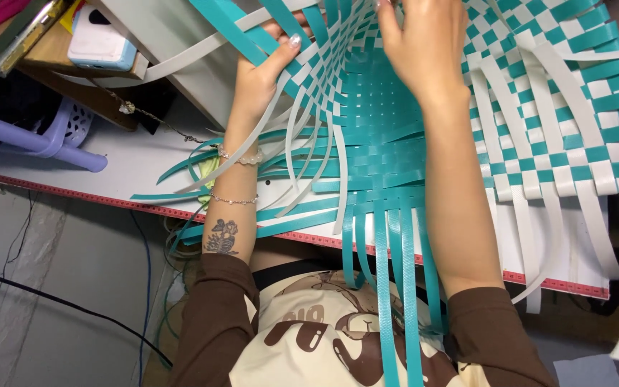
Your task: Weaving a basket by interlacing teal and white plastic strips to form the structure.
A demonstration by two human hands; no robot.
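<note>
Teal and white strips [302, 136] hang loose below the left hand [263, 75], pinched on one, right hand [424, 46] pressing flat; slackening could unravel the weave [560, 107]

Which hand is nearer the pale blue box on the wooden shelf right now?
Left. The left hand grips the teal and white woven basket wall just right of the pale blue box. The right hand rests on the weave farther right, across the basket's opening.
</note>
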